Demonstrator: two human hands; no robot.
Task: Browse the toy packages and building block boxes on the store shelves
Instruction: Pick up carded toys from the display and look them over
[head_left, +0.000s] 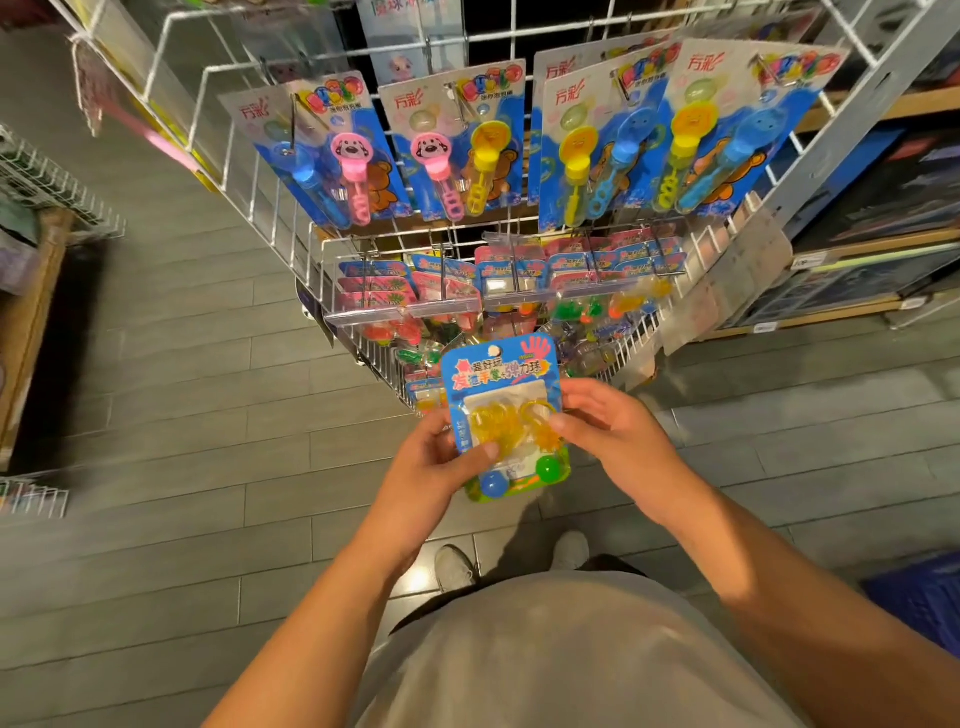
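Left hand (435, 457) and right hand (608, 426) both grip a blue toy package (506, 415) by its side edges, thumbs on the front. Package is held in front of the wire rack (524, 291), below the hanging bubble wand cards (457, 150).

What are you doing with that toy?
A person stands in a shop in front of a wire rack full of hanging toys. Both hands hold one blue toy packet: the left hand grips its left edge and the right hand pinches its right side. Inside the packet are yellow sticky toys and two small balls, one blue and one green. Bubble wand packs hang on the hooks above.
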